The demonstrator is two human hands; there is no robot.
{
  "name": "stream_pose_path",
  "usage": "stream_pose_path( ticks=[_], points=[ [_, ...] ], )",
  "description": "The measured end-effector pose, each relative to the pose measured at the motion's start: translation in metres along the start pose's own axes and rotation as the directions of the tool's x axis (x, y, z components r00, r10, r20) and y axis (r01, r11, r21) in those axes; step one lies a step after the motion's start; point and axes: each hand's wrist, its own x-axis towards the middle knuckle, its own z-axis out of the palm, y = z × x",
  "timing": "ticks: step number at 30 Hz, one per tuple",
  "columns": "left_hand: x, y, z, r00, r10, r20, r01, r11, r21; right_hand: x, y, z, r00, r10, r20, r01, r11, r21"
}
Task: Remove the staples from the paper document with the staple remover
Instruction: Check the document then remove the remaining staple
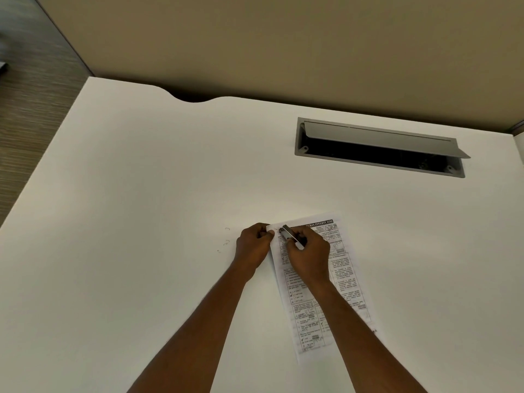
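A printed paper document (344, 282) lies on the white desk (141, 194), its long side running away from me. My left hand (253, 245) pinches the document's top left corner, fingers closed on the paper edge. My right hand (307, 256) rests on the upper part of the page and grips a small metal staple remover (289, 233), whose tip points at the top left corner beside my left fingers. Three bent loose staples (226, 241) lie on the desk just left of my left hand.
A grey cable tray with its lid flipped open (380, 147) is set into the desk at the back right. A beige partition wall (283, 46) runs behind the desk. The desk's back edge has a curved notch (192, 98). Floor shows at the left.
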Motion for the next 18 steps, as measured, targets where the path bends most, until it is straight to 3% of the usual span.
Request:
stream_pose_path(
  ticks=[8, 18],
  points=[
    [-0.0010, -0.0007, -0.0014, 1.000, 0.018, 0.018, -0.018, 0.999, -0.047, -0.0023, -0.0039, 0.0055, 0.996, 0.080, 0.036, -0.082, 0.995, 0.049],
    [0.0006, -0.0014, -0.0012, 0.999, -0.028, 0.018, 0.030, 0.995, -0.096, -0.0049, 0.0018, 0.0024, 0.997, -0.003, 0.082, 0.000, 0.999, 0.043]
  ],
)
